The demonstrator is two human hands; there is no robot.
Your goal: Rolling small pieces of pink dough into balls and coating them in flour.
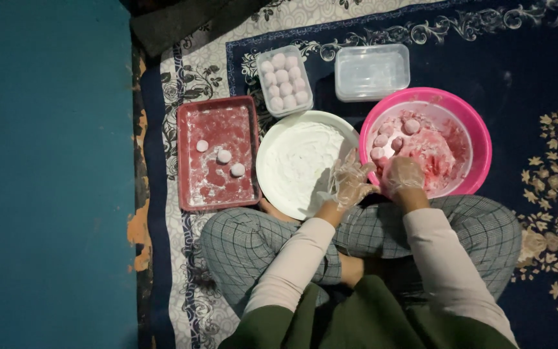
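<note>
The fingers of the left hand point(351, 183), in a thin clear glove, are loosely spread and hold nothing, hovering over the right edge of the white floured plate point(292, 161), close to the rim of the pink bowl point(479, 139). The right hand point(402, 176), gloved too, sits at about seven o'clock inside that bowl with its fingers curled down into the pink dough point(431, 152); whether they pinch a piece I cannot tell. Several small floured balls point(380, 139) rest in the bowl at nine to eleven o'clock, just beyond the knuckles. At nine o'clock from the plate lies a red rectangular tray point(217, 194) dusted with flour, three round balls point(224, 156) on it. At twelve o'clock from the plate stands a clear container packed with finished balls point(283, 79), and beside it, at twelve o'clock from the bowl, a stack of clear plastic boxes point(372, 71). Everything sits on a dark blue patterned carpet point(524, 71), before the person's crossed legs.
</note>
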